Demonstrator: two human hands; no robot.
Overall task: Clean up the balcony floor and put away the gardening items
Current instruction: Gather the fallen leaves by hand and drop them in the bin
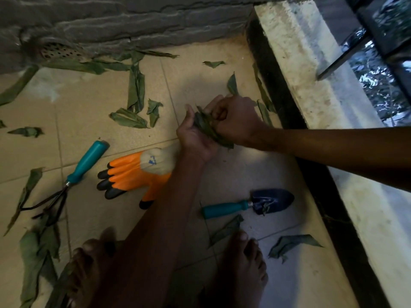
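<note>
Many dry leaves [130, 117] litter the beige tiled floor [84, 121] below a stone wall [133, 21].

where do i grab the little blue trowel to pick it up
Take the trowel by its teal handle, which lies flat on the tile pointing left toward the forearm. Come from above, fingers across the shaft. The handle is round and bare, while the blue blade on the right holds leaf scraps.

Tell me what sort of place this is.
Most likely a home balcony: a tiled floor edged by a raised ledge with a railing above greenery outside, and a floor drain at the wall. Fallen leaves and a trowel suggest gardening.
</note>
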